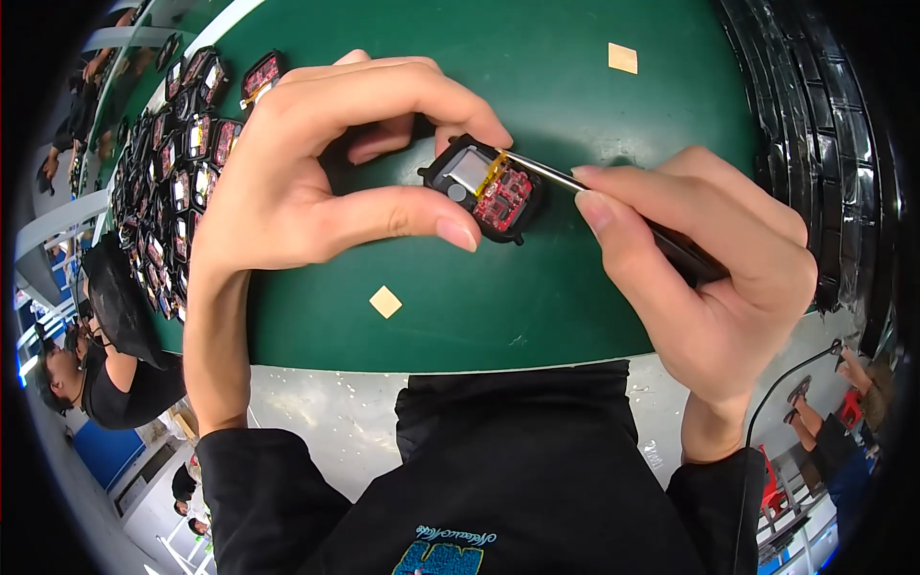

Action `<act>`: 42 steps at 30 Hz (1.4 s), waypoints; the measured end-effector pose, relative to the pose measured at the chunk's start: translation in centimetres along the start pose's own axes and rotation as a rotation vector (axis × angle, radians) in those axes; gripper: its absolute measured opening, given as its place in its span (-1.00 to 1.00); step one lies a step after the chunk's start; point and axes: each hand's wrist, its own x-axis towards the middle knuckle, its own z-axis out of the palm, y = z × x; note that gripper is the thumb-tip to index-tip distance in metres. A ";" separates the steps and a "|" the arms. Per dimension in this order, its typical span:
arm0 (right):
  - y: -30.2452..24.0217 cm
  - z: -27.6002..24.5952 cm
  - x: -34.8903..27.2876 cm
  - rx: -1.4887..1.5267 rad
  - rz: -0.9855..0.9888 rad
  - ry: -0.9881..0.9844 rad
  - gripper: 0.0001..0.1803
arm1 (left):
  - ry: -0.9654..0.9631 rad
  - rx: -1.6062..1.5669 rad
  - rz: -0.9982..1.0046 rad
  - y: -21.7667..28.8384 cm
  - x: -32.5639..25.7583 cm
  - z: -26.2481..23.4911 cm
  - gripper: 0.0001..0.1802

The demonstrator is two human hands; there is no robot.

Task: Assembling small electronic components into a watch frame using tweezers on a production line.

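In the head view, the left hand [316,163] held a small black casing [487,230] between thumb and fingers, and the right hand [714,259] pinched a slim metal tool [556,176]. The tool's tip stood at the far end of a yellow strip [493,174] on the casing, beside a red circuit board [505,201]. The casing was above the middle of a green table [556,307]. Similar casings [168,182] crowded the left side; glossy black trays [824,144] lined the right. One beige square [622,58] lay far right, another beige square [385,302] near the table's near edge.

Electronics workshop, clustered circuit-board units [182,190]
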 end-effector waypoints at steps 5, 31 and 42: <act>0.0 -0.1 0.0 -0.018 -0.015 -0.008 -0.79 | 0.002 -0.013 -0.008 0.0 0.1 0.0 -0.15; 0.2 0.0 -0.1 -0.010 0.026 -0.041 -0.81 | 0.001 0.057 0.067 -0.1 0.1 0.0 -0.19; 0.2 0.0 0.1 -0.011 0.013 -0.048 -0.82 | -0.012 0.095 0.116 0.2 0.3 0.1 -0.27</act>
